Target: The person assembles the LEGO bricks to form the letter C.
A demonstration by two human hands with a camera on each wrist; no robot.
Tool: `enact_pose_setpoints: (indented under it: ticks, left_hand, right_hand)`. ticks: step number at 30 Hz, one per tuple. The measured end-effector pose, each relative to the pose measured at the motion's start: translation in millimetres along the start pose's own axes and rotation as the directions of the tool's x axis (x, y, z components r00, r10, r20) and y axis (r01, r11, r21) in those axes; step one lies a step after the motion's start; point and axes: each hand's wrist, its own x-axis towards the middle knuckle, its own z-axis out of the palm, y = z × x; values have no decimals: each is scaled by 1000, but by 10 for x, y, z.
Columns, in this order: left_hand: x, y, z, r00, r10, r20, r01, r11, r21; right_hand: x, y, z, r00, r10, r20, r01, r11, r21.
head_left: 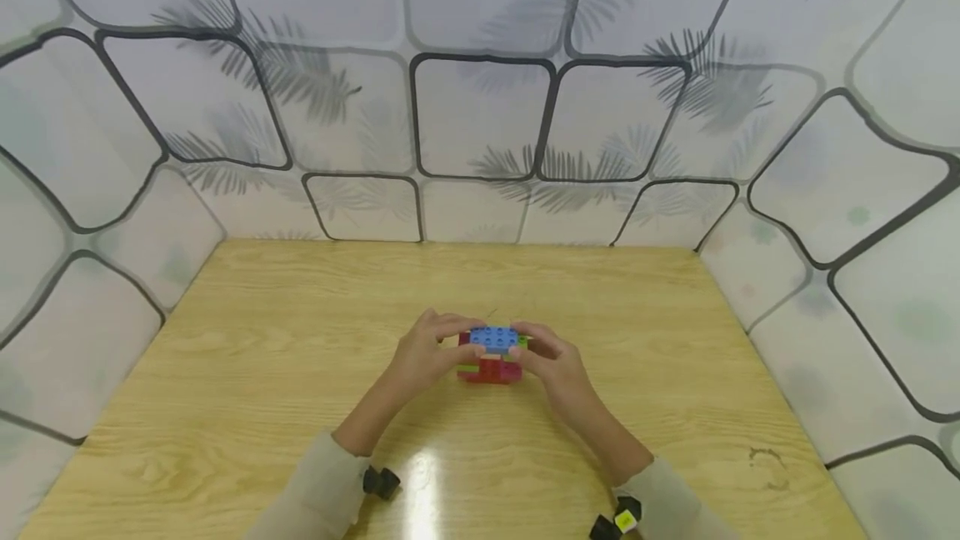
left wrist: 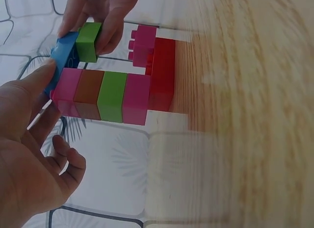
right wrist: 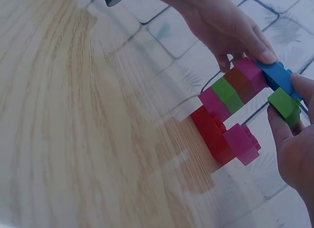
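A blue brick [head_left: 494, 340] lies across the top of a toy-brick structure. Under its left end stands a column of pink [left wrist: 136, 98], green [left wrist: 112, 96], brown [left wrist: 89, 93] and pink bricks. The column rises from a red brick [right wrist: 212, 137] on the table. A short pink brick [right wrist: 242, 143] sits on the red brick's other end. My left hand [head_left: 427, 354] pinches the blue brick at the column's top. With my right hand [head_left: 558, 367] I grip a green brick [right wrist: 285, 107] beneath the blue brick's right end. A gap separates that green brick from the short pink one.
The wood-grain table [head_left: 300, 307] surrounds the bricks. Patterned white panels [head_left: 480, 115] enclose its back and sides. Black devices [head_left: 381, 483] sit at both wrists.
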Motion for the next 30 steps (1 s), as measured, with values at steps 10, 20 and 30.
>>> enact_pose_setpoints:
  ticks: [10, 20, 30]
  left_hand:
    - [-20, -36, -10, 999, -47, -1, 47, 999, -17]
    - [-14, -81, 14, 999, -31, 22, 32, 998, -54]
    - [-31, -8, 20, 1000, -15, -3, 15, 1000, 8]
  right_hand:
    - [0, -1, -2, 999, -6, 54, 6, 1000, 0]
    - [31, 30, -131, 998, 20, 62, -16, 997, -75]
    - [79, -59, -311, 1000, -13, -20, 9, 986, -169]
